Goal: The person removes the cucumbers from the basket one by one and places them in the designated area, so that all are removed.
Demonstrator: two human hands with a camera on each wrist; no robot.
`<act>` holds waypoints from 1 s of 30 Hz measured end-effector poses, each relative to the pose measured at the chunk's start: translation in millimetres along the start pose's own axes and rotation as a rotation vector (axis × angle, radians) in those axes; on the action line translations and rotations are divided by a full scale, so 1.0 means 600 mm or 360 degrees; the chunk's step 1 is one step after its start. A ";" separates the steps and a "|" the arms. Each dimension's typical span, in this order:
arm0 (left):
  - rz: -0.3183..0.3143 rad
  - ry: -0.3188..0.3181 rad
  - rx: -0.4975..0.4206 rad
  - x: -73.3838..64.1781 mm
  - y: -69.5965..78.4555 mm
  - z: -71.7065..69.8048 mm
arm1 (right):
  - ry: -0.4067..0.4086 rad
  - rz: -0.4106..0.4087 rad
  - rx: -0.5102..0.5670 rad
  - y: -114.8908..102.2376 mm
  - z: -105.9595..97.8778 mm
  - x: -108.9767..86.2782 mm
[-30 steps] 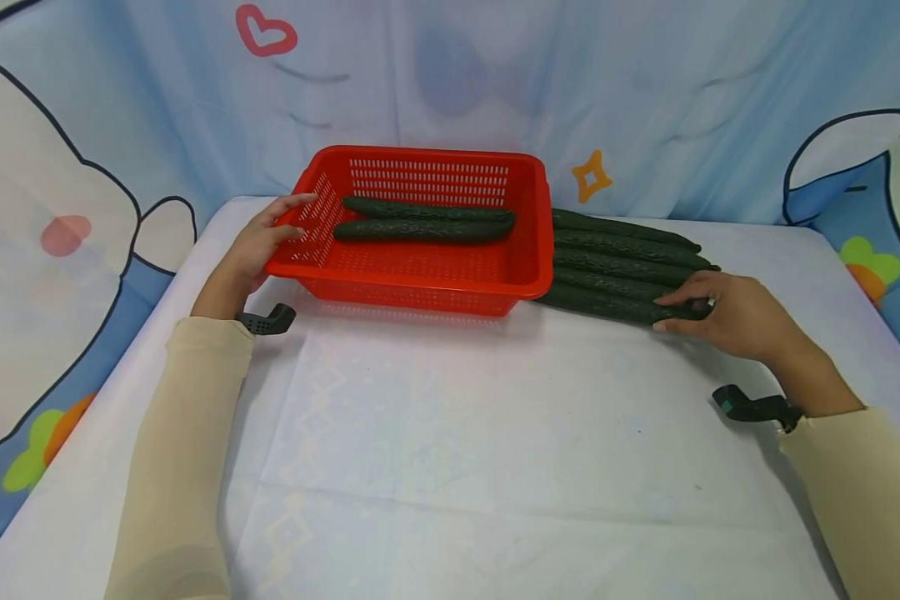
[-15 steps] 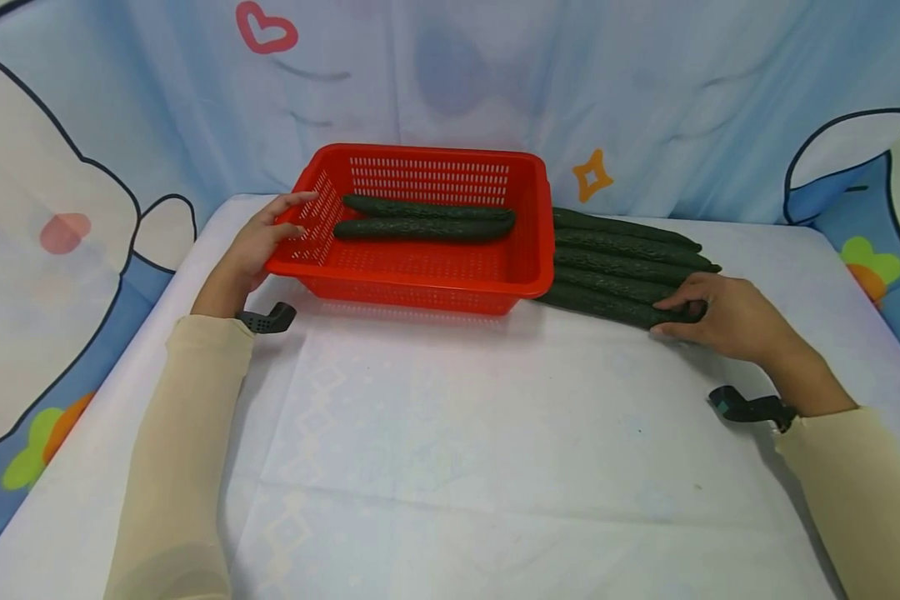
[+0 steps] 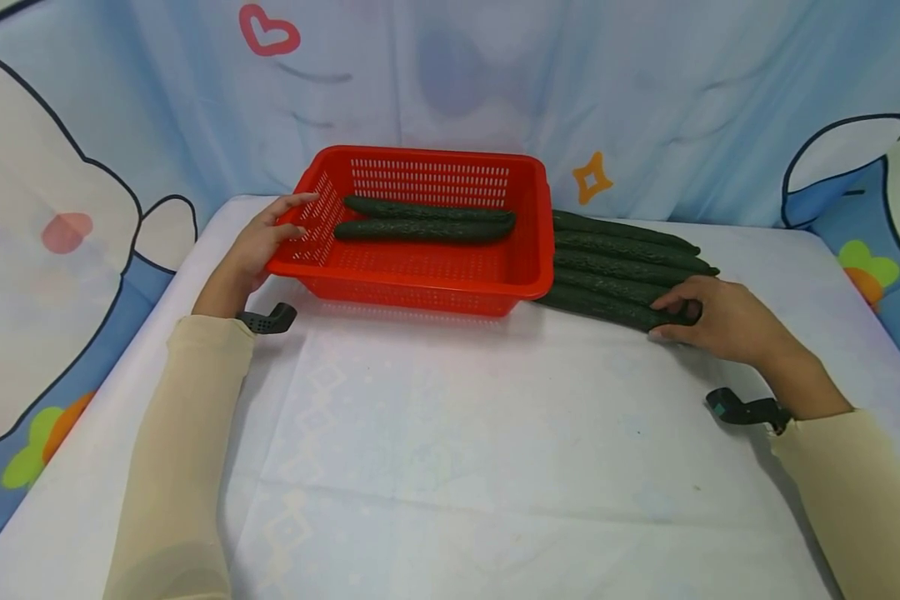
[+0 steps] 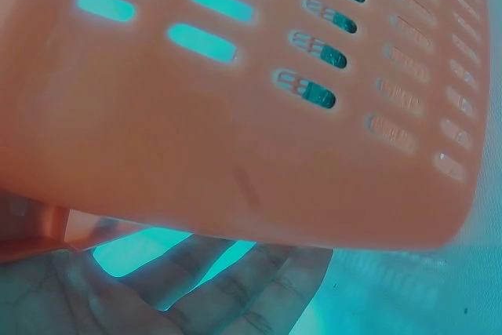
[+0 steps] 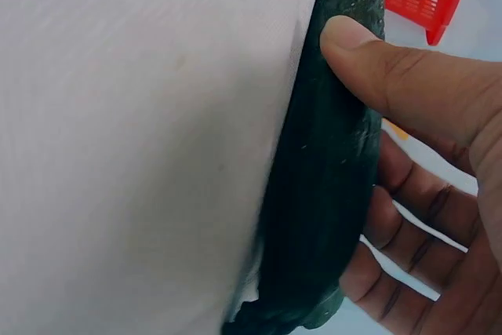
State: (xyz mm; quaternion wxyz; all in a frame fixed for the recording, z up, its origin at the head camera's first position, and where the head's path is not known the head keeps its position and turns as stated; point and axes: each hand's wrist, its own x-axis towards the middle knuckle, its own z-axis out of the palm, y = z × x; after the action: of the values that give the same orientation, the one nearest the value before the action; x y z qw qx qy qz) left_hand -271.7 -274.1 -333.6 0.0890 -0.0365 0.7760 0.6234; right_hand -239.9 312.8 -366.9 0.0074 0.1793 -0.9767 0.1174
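Right grip [image 3: 727, 323] was pinched down on the right end of a cucumber [image 3: 600, 307], open only as wide as the cucumber itself, thumb on the near side and fingers round the far side. The cucumber ran left from there towards the basket [image 3: 412, 295]; couldn't tell if the pinched end was lifted at all. Left grip [image 3: 253, 247] was way over on the other side, closed on the basket's left end, two digits over the rim and more fingers showing outside, below the wall.

The basket was red, full of slots, with two cucumbers [image 3: 423, 231] side by side in it, just right of the left grip.

Four more cucumbers [image 3: 615, 247] lay in a tight row just beyond the one in the right grip. The basket hid their left ends. Worktop [image 3: 450, 417] under it all was white, with a blue printed curtain [image 3: 645, 92] behind both grips.
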 end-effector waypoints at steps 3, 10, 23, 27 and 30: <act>-0.0002 0.0003 -0.0003 -0.001 0.000 0.000 | 0.0019 0.0001 -0.0003 -0.006 -0.005 -0.001; 0.0006 -0.0001 -0.0008 -0.001 0.001 -0.001 | 0.0150 -0.0060 -0.0001 -0.028 -0.023 -0.009; 0.0047 -0.0031 -0.0008 0.009 0.002 0.006 | 0.0537 -0.0146 0.0310 -0.127 -0.048 -0.011; 0.0024 -0.0010 -0.0002 0.007 0.001 0.004 | 0.0550 -0.0181 0.0372 -0.165 -0.052 0.013; 0.0006 -0.0002 0.0007 0.005 -0.002 0.001 | 0.0546 -0.0247 0.0359 -0.194 -0.055 0.040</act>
State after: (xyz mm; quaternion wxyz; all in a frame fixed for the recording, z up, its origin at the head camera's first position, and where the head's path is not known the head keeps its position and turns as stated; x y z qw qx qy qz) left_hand -274.6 -273.3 -335.3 0.0883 -0.0344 0.7775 0.6217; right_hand -222.0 206.2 -307.2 0.1625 0.2311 -0.9251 0.2537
